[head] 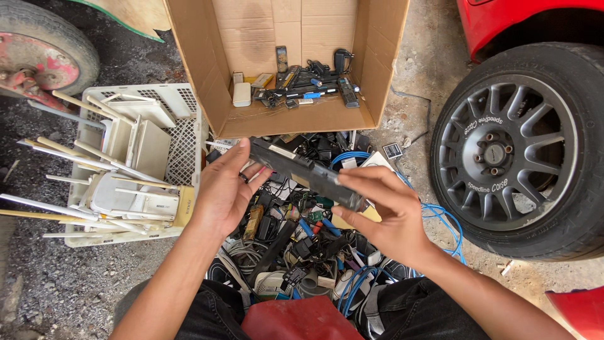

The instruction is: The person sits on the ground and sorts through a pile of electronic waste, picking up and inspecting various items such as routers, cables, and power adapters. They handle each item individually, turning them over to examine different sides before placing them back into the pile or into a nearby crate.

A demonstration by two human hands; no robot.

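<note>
Between our two hands we held a long black flat device (308,174), slanted from upper left down to lower right. Our left hand (223,189) had its grip clamped on the upper end, thumb on top and fingers curled beneath; our right hand (387,214) gripped the lower end, fingers closed around its edge. Directly beneath both grips lay a heap of scrap electronics (302,245) on the ground, with adapters, plugs and tangled blue cable (440,217) trailing off to the right of our right hand. Beyond the grips, further from us, stood an open cardboard box (289,63) holding small dark gadgets and a white block. Left of our left hand sat a pale plastic crate (182,145) stacked with cream-coloured routers and their antennas. Right of our right hand stood a car wheel (516,151) with a grey alloy rim, under a red body panel (503,19).
</note>
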